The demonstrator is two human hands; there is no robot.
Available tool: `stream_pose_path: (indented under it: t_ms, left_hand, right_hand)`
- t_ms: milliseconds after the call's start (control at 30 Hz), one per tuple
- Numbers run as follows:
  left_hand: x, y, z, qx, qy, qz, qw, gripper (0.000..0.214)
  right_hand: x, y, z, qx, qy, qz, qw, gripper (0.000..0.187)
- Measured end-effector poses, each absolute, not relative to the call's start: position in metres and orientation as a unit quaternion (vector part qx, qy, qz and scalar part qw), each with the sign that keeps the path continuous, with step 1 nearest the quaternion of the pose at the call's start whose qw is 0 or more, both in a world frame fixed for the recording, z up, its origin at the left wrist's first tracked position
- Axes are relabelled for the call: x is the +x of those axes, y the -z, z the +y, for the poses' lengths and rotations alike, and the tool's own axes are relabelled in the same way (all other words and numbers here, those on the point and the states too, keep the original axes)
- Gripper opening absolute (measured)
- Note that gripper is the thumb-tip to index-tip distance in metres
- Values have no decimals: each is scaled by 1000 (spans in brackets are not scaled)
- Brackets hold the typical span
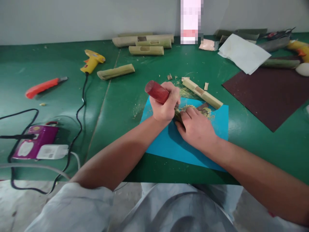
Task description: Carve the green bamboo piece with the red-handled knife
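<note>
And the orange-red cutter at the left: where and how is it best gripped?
Probably by the middle of the cutter's long handle, coming from above on the near-left side: the handle's end points left and toward the person, while the metal blade points right and away.

My left hand [166, 103] hides the far end of the red handle [156, 91] it grips, and my right hand [197, 126] covers most of the bamboo piece [178, 115], so its cut can't be seen. At the worktop's [120, 106] back edge an upright panel [190, 19] is blurred into blocks, and far to its right a yellow thing [298, 48], perhaps a glue gun, is smeared and cut off. Near the front edge, leftward, the white adapter's [51, 151] label is too small to read.
</note>
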State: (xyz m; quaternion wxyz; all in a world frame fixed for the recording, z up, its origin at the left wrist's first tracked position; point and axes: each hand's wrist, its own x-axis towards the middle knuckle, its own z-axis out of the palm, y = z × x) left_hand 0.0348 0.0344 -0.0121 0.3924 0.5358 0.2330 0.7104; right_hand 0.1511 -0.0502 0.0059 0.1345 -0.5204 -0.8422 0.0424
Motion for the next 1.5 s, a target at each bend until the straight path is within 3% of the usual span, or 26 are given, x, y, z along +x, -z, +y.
stream_pose_path:
  t_ms: [1167, 1367, 1500]
  left_hand:
    - [32, 7, 33, 531, -692, 276, 403, 44]
    - [36, 8, 37, 559, -703, 250, 363, 50]
    - [34, 7, 34, 535, -695, 274, 395, 56]
  right_hand:
    - [151, -5, -51, -513, -25, -847, 137, 25]
    - [152, -6, -50, -514, -61, -842, 149, 24]
    - [153, -5, -48, -509, -72, -842, 163, 25]
